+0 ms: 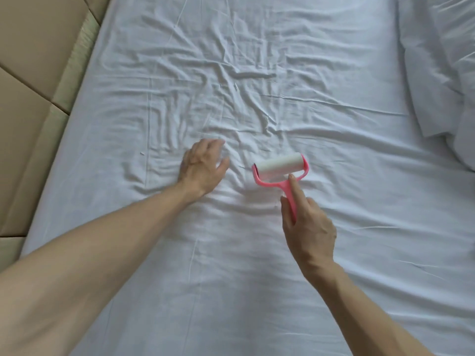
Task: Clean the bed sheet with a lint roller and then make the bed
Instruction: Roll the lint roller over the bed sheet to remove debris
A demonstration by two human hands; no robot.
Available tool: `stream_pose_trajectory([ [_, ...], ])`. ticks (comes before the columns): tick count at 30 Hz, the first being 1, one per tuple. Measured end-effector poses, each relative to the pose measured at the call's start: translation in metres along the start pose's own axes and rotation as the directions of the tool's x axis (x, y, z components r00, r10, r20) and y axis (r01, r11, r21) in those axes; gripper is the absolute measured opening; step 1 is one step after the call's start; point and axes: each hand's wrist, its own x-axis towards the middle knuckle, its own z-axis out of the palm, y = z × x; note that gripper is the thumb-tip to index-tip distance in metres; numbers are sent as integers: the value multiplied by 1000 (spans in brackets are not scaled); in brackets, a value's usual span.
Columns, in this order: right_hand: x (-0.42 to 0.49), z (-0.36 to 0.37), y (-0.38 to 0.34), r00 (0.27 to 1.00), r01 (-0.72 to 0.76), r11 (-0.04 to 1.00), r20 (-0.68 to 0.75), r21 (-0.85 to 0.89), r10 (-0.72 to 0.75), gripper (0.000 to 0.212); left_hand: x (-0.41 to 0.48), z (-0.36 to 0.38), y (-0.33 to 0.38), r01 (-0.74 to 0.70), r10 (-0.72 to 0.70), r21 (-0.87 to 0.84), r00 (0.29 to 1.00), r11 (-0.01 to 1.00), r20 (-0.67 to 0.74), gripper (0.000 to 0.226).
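Wrinkled white sheet [257, 73] fills my view, with a tan padded panel [30, 98] at its edge beyond my left hand [203, 168]. That hand rests flat on the sheet, fingers loose. Just right of it, my right hand [307, 227] grips the roller [279, 165] by its pink handle, drum on the sheet.

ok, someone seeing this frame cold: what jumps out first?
The pink roller at centre right, the only strong colour on the white sheet; the right hand grips its handle with the forefinger laid along it. Just left of it, the left hand rests on the heavily creased sheet. A bunched white duvet fills the right edge and a tan padded panel the left.
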Motion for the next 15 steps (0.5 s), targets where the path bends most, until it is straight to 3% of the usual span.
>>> stream_pose_trajectory([
  [3,28,-1,3,999,-48,999,19,6,48,53,38,0,35,-59,59,-11,998,998,30,41],
  [10,96,10,-8,974,-65,997,215,-52,75,49,86,13,56,135,-134,-110,991,985,11,40],
  [15,146,22,-20,977,-6,999,215,-49,16,47,109,15,43,201,-231,-240,967,950,-104,34],
])
